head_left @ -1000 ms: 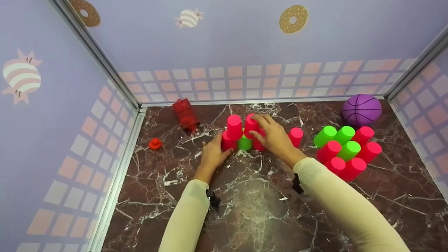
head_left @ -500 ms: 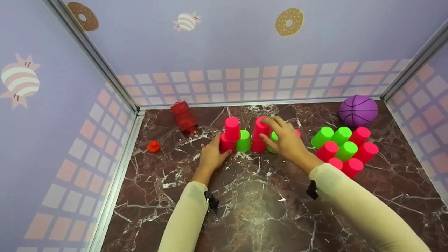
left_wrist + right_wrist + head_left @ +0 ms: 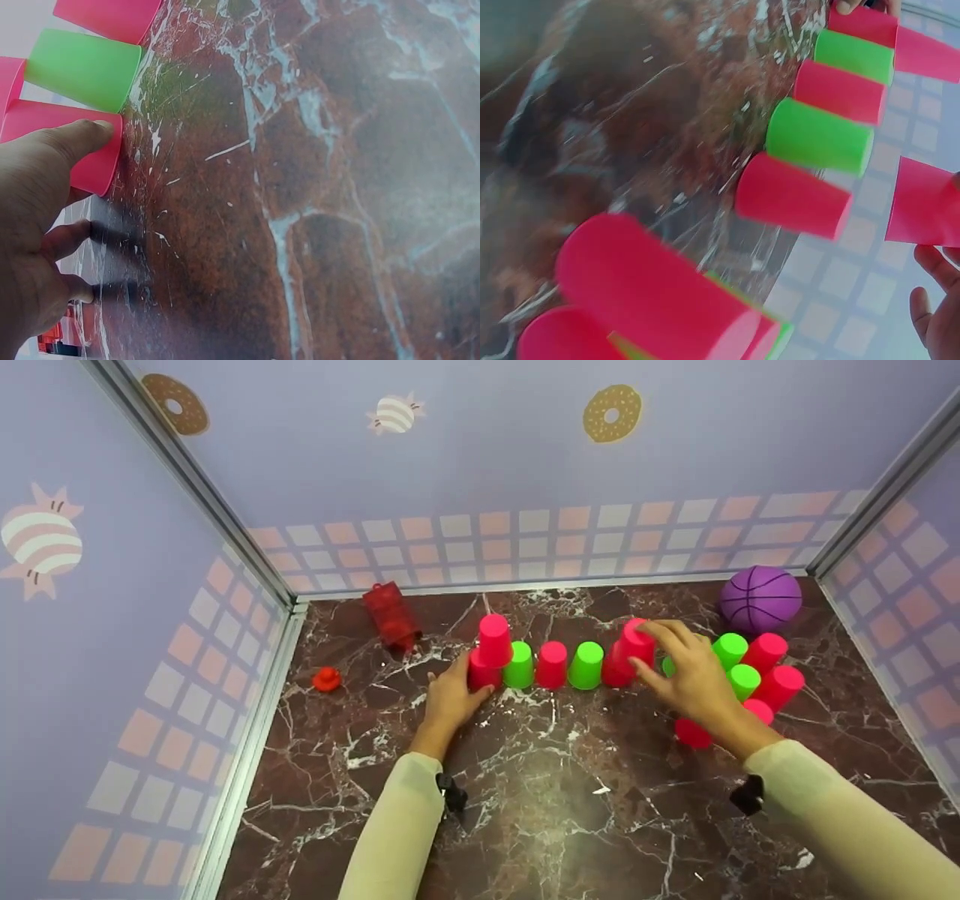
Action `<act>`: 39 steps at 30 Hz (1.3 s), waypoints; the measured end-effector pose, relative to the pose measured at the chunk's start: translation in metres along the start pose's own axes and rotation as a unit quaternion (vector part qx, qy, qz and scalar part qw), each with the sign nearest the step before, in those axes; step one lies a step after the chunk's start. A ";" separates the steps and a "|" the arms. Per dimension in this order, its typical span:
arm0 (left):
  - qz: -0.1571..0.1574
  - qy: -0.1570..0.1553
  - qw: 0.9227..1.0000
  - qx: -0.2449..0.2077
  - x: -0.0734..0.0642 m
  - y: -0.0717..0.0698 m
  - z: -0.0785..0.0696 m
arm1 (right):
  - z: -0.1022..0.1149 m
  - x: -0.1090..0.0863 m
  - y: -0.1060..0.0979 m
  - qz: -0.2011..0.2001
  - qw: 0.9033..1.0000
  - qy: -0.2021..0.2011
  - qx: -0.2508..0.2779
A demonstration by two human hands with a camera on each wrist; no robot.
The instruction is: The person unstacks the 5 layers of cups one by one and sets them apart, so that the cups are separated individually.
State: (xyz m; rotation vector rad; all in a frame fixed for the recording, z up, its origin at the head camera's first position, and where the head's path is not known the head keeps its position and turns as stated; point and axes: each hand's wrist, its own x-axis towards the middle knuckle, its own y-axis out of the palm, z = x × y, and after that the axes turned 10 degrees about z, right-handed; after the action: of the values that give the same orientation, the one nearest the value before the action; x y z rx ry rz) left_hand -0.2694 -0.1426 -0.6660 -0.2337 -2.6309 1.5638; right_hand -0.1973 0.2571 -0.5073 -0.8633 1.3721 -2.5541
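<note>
A row of upturned plastic cups stands on the marbled surface: a pink cup (image 3: 486, 671) at the left end, a green cup (image 3: 518, 666), a pink cup (image 3: 552, 665), a green cup (image 3: 586, 666) and another pink cup (image 3: 793, 196) at the right end. One upper pink cup (image 3: 495, 640) sits upside down over the left end. My left hand (image 3: 451, 699) holds the left-end cup, thumb (image 3: 94, 133) pressed on its front. My right hand (image 3: 690, 679) grips a raised pink cup (image 3: 928, 204) by its upper part, mouth down, apart from the row in the right wrist view.
A cluster of pink and green cups (image 3: 780, 688) stands at the right, partly hidden by my right hand. Behind it lies a purple ball (image 3: 760, 600). A dark red translucent object (image 3: 391, 616) and a small orange-red object (image 3: 327, 679) lie at the left. Patterned walls (image 3: 480, 457) enclose the surface.
My right hand has carried its pink cup rightward, from beside the upper left cup to over the row's right end. My left hand keeps its hold on the left-end cup.
</note>
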 end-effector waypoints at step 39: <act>-0.022 0.017 1.000 0.004 0.000 0.003 0.003 | -0.092 -0.147 -0.099 -0.083 0.985 0.145 -0.042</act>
State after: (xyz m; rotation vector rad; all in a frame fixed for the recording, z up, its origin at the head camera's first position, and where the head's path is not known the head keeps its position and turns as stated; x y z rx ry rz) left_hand -0.2694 -0.1439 -0.6706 -0.1973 -2.5848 1.5437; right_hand -0.1082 0.4344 -0.5306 -0.6606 1.5555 -2.8609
